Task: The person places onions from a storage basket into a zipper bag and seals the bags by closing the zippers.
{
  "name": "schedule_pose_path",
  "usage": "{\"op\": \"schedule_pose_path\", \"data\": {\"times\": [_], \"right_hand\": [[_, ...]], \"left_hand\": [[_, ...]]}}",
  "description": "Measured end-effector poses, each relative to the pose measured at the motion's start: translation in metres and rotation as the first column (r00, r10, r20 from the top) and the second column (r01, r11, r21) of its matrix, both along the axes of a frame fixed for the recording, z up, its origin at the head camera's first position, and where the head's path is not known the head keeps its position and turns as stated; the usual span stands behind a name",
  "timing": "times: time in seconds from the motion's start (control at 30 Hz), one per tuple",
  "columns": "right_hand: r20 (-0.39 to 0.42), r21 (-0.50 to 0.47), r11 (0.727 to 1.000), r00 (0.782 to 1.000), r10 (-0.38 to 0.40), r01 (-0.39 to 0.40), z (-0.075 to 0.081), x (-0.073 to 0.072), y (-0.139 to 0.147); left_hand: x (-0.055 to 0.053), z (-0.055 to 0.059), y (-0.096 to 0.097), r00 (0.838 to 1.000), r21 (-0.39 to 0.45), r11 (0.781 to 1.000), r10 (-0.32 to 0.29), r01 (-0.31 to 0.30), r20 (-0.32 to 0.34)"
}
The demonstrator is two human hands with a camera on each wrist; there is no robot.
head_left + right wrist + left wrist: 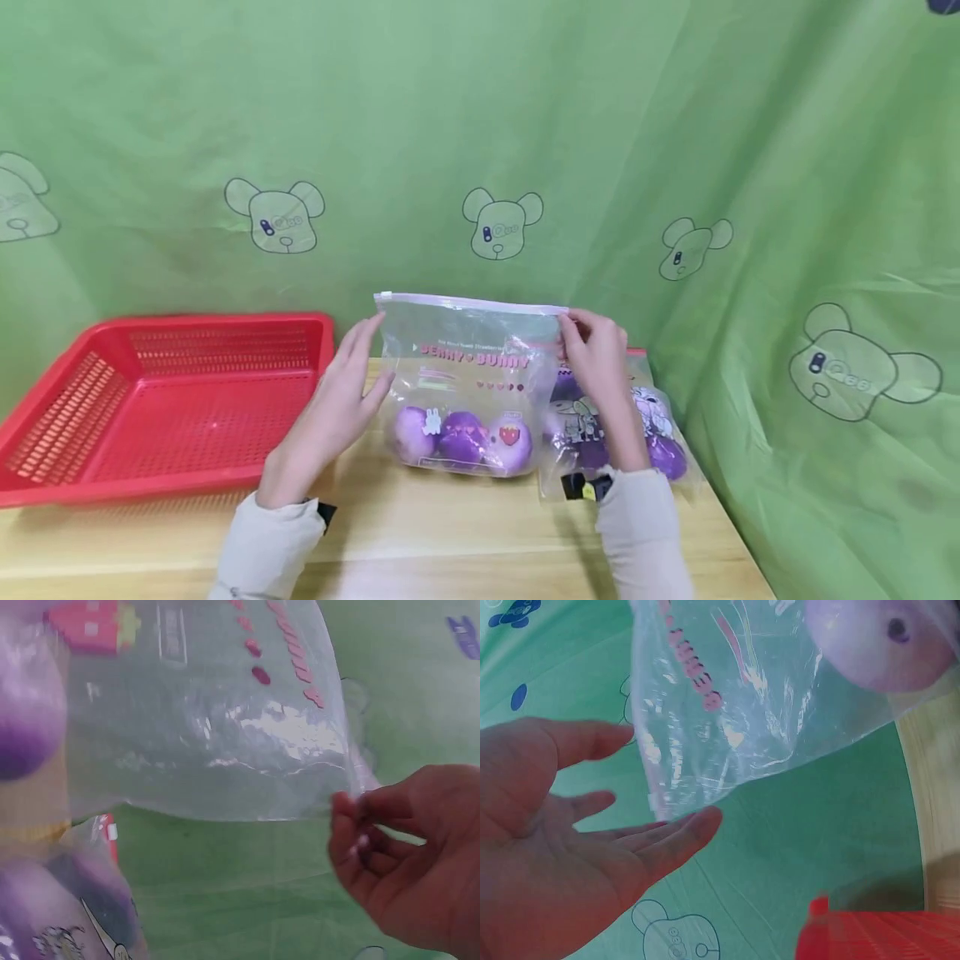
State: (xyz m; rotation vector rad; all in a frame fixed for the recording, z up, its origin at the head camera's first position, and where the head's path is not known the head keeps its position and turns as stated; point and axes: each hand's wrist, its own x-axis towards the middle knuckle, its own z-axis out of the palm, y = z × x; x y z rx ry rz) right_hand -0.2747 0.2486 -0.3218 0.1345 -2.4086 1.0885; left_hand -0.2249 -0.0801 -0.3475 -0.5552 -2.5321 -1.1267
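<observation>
A clear zip bag [457, 333] printed "Berry Bunny" stands upright on the table, its slider closure along the top. Several purple, round items [462, 437] lie in its bottom; their exact kind is unclear through the plastic. My right hand [596, 354] pinches the bag's top right corner between thumb and fingers, also seen in the right wrist view. My left hand [337, 408] is at the bag's left edge, fingers extended, fingertips at the upper left corner. In the left wrist view the thumb stands apart from the bag, with the other fingers along its edge.
At the left stands a red plastic basket [225, 482] with slotted walls. Another clear bag [637, 367] with purple items lies at the right, partly behind my right arm. A green curtain [405, 150] with bear-head prints hangs behind the wooden table [450, 533].
</observation>
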Motion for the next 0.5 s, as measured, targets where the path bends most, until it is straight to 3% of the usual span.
{"op": "schedule_pose_path", "data": {"times": [0.1, 0.23, 0.33, 0.4, 0.5], "right_hand": [[0.171, 0.088, 0.995, 0.985, 0.023, -0.038, -0.001, -0.022, 0.001], [0.383, 0.14, 0.979, 0.92, 0.081, -0.145, -0.005, -0.043, 0.003], [0.461, 0.155, 0.969, 0.882, 0.1, -0.191, -0.009, -0.045, 0.004], [0.451, 0.184, 0.963, 0.887, 0.096, -0.198, -0.012, -0.04, 0.005], [0.378, 0.225, 0.952, 0.919, 0.11, -0.207, -0.016, -0.026, 0.005]], "left_hand": [[0.003, -0.002, 0.0, 0.999, -0.046, 0.999, -0.023, 0.024, 0.022], [0.005, -0.002, 0.003, 0.999, -0.081, 0.996, -0.044, 0.046, 0.024], [0.007, 0.0, 0.006, 0.998, -0.115, 0.992, -0.05, 0.055, 0.049], [0.009, 0.002, 0.009, 0.996, -0.13, 0.99, -0.052, 0.061, 0.066], [0.012, 0.005, 0.016, 0.996, -0.135, 0.988, -0.062, 0.069, 0.06]]}}
